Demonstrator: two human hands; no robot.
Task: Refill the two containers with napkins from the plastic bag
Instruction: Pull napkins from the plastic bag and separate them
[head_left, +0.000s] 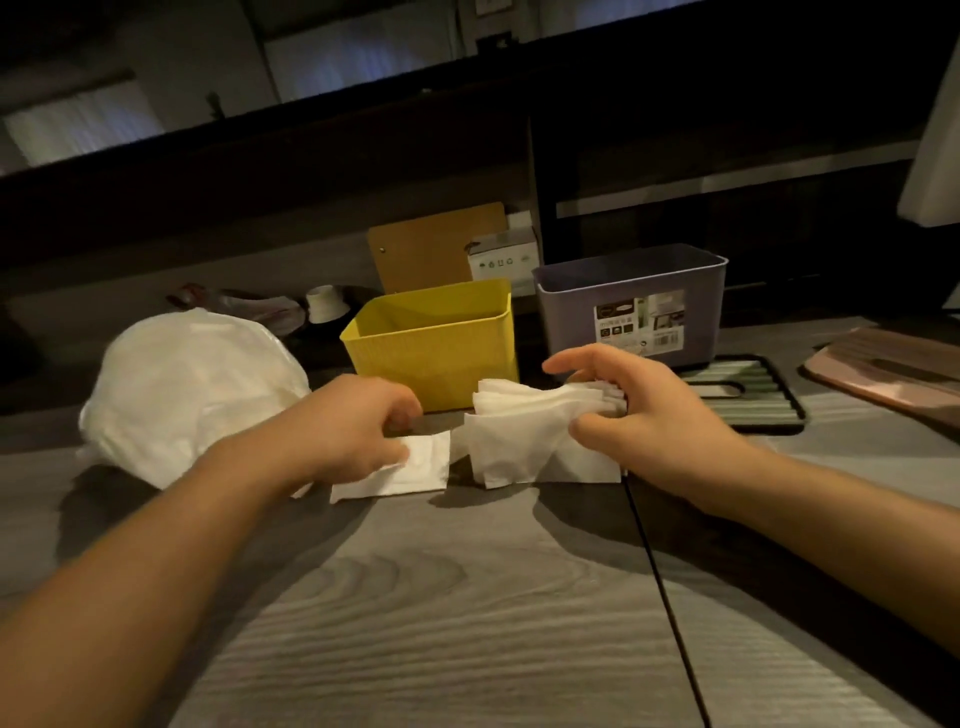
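A white plastic bag (187, 389) bulges on the grey wooden table (467, 597) at the left. Behind my hands stand a yellow container (436, 343) and, to its right, a grey-purple container (634, 306) with a label on its front. My right hand (639, 410) grips a bunch of white napkins (524, 426) just above the table, in front of the yellow container. My left hand (353, 426) pinches a single flat napkin (410, 467) lying on the table beside the bunch. I cannot see into either container.
A black ribbed tray (748, 395) lies right of the napkins, with a pinkish board (893, 369) beyond it. Behind the containers are a brown clipboard (431, 249), a small white box (504, 260) and a roll of white tape (324, 304). A seam in the tabletop runs down the right.
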